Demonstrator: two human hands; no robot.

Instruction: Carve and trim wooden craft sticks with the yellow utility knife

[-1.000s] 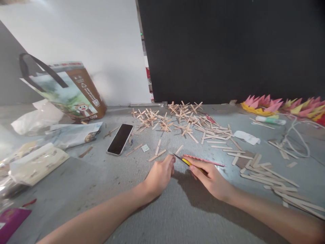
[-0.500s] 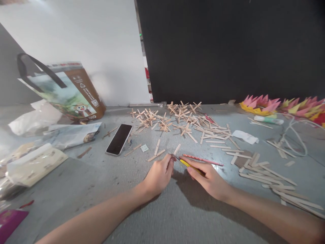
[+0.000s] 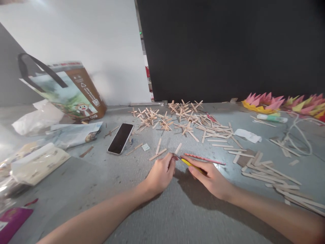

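Note:
My right hand (image 3: 209, 176) grips a yellow-handled craft knife (image 3: 189, 162), its blade tip pointing left. My left hand (image 3: 161, 173) is closed in a pinch right at the blade tip; what it pinches is too small to make out. A pink pencil (image 3: 205, 159) lies on the grey table (image 3: 101, 183) just beyond my right fingers. Loose wooden craft sticks (image 3: 157, 154) lie just ahead of both hands.
Several glued stick crosses (image 3: 182, 117) are piled at the back. More plain sticks (image 3: 266, 169) spread at the right. A black phone (image 3: 120, 138) lies at left centre. A paper bag (image 3: 68, 89), plastic packets (image 3: 38, 166), paper flowers (image 3: 264, 101) and a white cord (image 3: 299, 135) ring the table.
Both hands stay together at the knife tip with only slight shifts. The view has drifted a little.

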